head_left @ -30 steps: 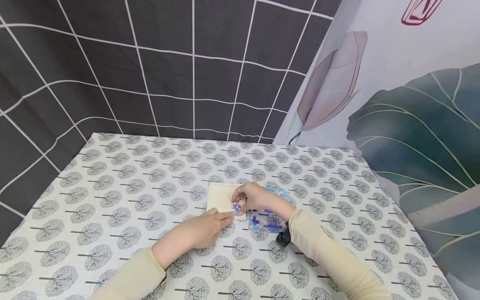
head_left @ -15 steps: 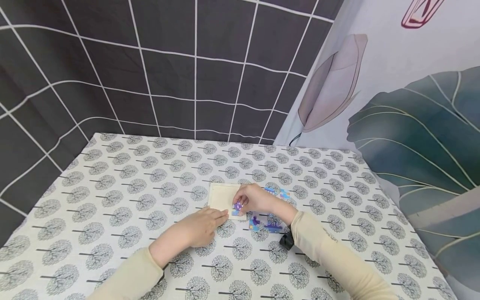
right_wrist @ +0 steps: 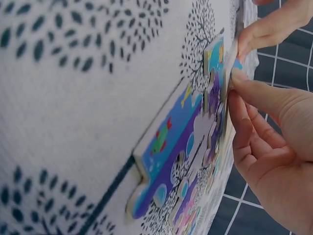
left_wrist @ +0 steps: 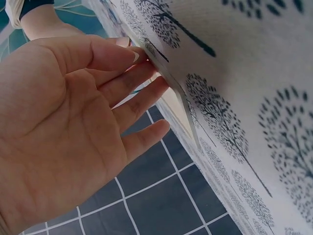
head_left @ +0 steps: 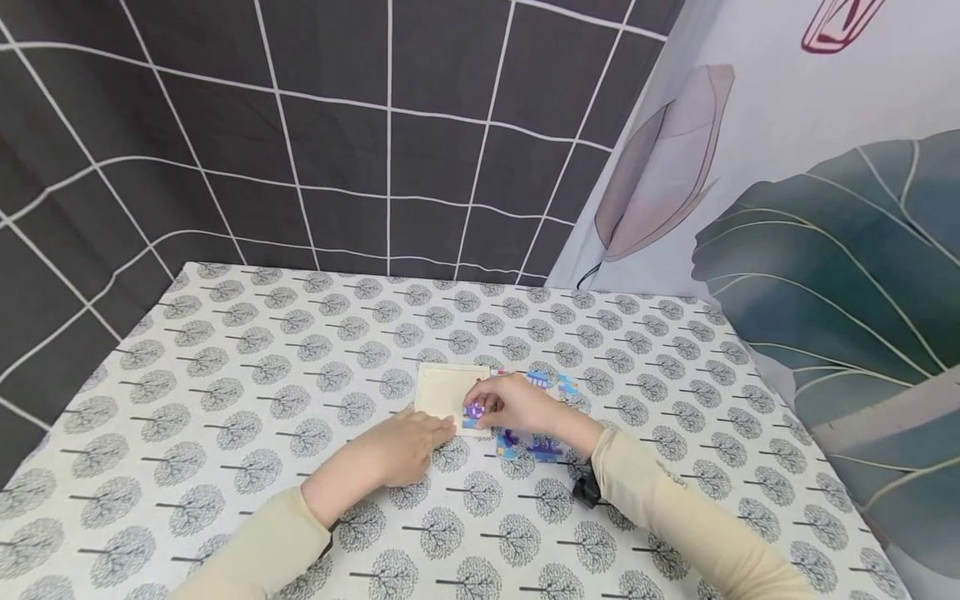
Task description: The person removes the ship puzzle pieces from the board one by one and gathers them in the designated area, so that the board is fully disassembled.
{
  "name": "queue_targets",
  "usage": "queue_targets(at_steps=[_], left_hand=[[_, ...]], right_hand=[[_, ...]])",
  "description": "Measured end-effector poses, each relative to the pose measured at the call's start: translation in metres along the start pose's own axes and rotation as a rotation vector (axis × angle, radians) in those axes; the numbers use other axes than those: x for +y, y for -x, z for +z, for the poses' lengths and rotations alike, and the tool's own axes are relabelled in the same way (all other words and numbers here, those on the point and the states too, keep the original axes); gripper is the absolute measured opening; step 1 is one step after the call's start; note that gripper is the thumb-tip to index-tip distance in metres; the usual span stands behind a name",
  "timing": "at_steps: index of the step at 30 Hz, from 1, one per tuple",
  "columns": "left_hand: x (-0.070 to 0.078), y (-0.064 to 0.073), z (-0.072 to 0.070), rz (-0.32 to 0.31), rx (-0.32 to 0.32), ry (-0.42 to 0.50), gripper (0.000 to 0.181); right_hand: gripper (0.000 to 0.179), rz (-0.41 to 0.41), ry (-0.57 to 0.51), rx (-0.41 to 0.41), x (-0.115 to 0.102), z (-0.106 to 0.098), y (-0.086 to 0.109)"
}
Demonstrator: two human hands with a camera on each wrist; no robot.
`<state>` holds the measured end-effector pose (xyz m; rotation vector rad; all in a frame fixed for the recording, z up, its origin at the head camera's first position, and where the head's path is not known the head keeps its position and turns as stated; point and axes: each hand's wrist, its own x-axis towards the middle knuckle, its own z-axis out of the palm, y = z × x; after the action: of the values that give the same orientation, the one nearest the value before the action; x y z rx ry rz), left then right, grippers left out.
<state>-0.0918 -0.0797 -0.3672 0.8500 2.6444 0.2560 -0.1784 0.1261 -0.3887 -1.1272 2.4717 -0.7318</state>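
Note:
A shallow cream puzzle tray lies on the table. My right hand pinches a purple and blue jigsaw piece with thumb and fingers over the tray's near right corner. In the right wrist view the thumb presses on that piece, mostly hidden by the fingers. My left hand rests against the near left edge of the tray with its fingers extended. In the left wrist view those fingertips touch the tray edge. Whether the piece sits flat in the corner cannot be made out.
Several loose jigsaw pieces with sea pictures lie to the right of the tray, partly under my right forearm. A tree-print cloth covers the table. A dark checked curtain hangs behind it.
My left hand has drawn back slightly to the left from the piece, along the tray edge. My right hand stays at the same corner, its fingers shifted slightly on the piece.

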Motion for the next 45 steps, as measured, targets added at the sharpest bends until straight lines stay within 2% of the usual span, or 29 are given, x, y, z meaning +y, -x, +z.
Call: queue_targets(at_steps=[7,18,32,41,45], left_hand=[[-0.001,-0.002,-0.001,0.002,0.006,0.016,0.045],[-0.003,-0.003,-0.002,0.017,0.005,0.014,0.045],[-0.003,-0.002,0.001,0.009,-0.005,0.04,0.046],[-0.002,0.0,0.001,0.003,0.003,0.037,0.046],[-0.001,0.0,0.0,0.01,0.006,0.031,0.045]], right_hand=[[0.029,-0.045,0.012,0.03,0.001,0.0,0.004],[0.03,-0.041,-0.015,0.116,-0.008,-0.011,0.013],[0.028,-0.091,0.008,0.135,0.008,-0.015,0.041],[0.029,-0.033,-0.016,0.151,0.014,-0.017,0.06],[0.029,-0.037,-0.017,0.169,0.018,-0.015,0.066]])
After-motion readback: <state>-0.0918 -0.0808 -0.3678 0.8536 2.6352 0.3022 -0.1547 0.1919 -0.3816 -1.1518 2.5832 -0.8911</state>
